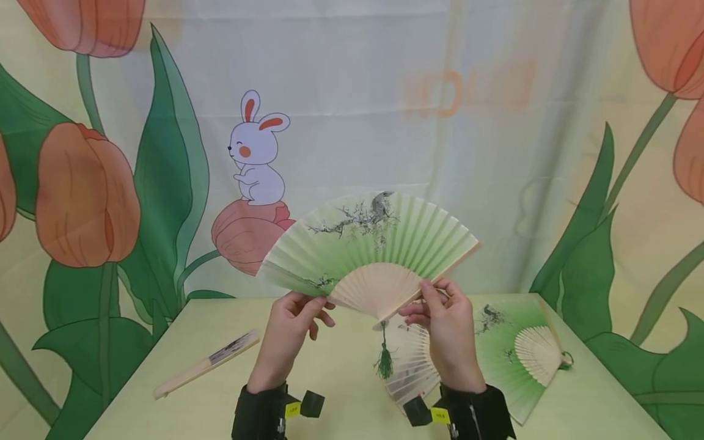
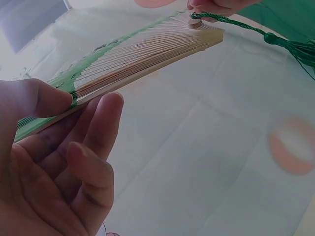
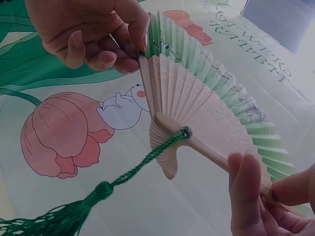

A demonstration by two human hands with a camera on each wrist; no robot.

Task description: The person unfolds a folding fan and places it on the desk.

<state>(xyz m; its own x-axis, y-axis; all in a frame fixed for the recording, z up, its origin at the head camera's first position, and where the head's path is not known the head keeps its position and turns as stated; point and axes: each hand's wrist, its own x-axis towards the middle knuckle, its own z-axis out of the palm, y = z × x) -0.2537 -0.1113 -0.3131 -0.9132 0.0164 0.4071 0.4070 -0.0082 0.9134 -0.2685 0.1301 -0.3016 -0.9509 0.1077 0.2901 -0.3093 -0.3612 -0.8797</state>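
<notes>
A green folding fan (image 1: 352, 250) with a painted bird and branches is spread wide above the table. My left hand (image 1: 288, 336) pinches its left outer stick between thumb and fingers. On the opposite side my right hand (image 1: 451, 333) pinches the right outer stick. Below the pale wooden pivot hangs a green tassel (image 1: 385, 363). In the left wrist view, the thumb presses near where the green leaf (image 2: 64, 83) meets the ribs, with the other fingers underneath. The right wrist view shows the pierced ribs (image 3: 197, 103) and the tassel cord from the pivot.
A closed folding fan (image 1: 209, 363) lies on the table (image 1: 181, 324) at left. Behind my right hand lies a spread whitish fan (image 1: 407, 366), partly hidden. Further right is another spread green fan (image 1: 495, 354). A curtain with tulips and a rabbit (image 1: 261, 177) hangs behind the table.
</notes>
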